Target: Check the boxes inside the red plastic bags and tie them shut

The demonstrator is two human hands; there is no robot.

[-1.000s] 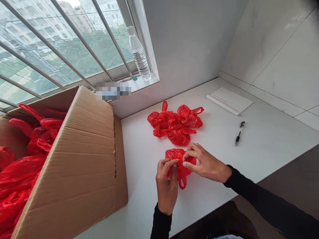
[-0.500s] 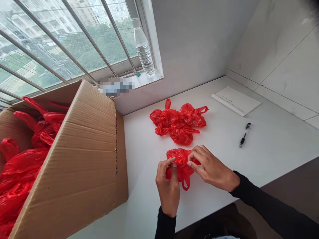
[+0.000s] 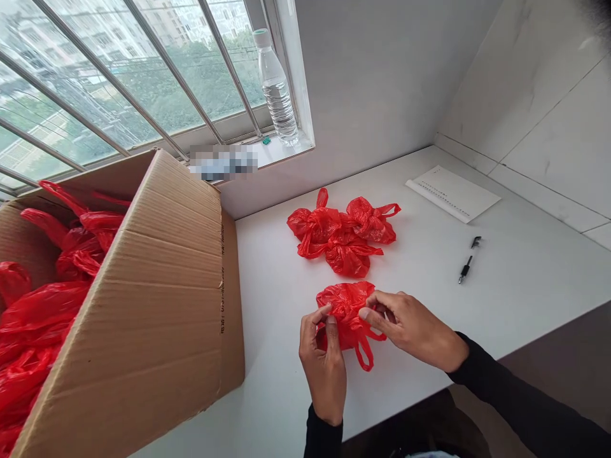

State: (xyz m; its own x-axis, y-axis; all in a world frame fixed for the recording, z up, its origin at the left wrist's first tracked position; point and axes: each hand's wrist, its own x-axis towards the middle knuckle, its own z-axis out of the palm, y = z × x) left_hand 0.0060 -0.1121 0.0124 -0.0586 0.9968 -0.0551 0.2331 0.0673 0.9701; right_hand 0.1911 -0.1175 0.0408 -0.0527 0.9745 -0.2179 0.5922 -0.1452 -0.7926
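A crumpled red plastic bag [image 3: 346, 299] lies on the white table near its front edge, with a handle loop lying toward me. My left hand [image 3: 323, 356] pinches the bag from its left side, thumb and forefinger close together. On the right side, my right hand [image 3: 403, 324] has its thumb and fingers closed on the bag's plastic near the middle. Just beyond sits a cluster of several knotted red plastic bags [image 3: 348, 254]. What is inside the bags cannot be seen.
At the left stands a large cardboard box [image 3: 157, 286] holding more red bags [image 3: 42, 312]. A sheet of paper [image 3: 453, 194] and an uncapped black pen [image 3: 465, 270] lie on the table [image 3: 515, 273] to the right. A water bottle [image 3: 280, 105] stands on the windowsill.
My right hand has shifted slightly right and down. The bag between my hands is spread a little wider, and its handle loop has moved slightly right. My left hand stays nearly in place.
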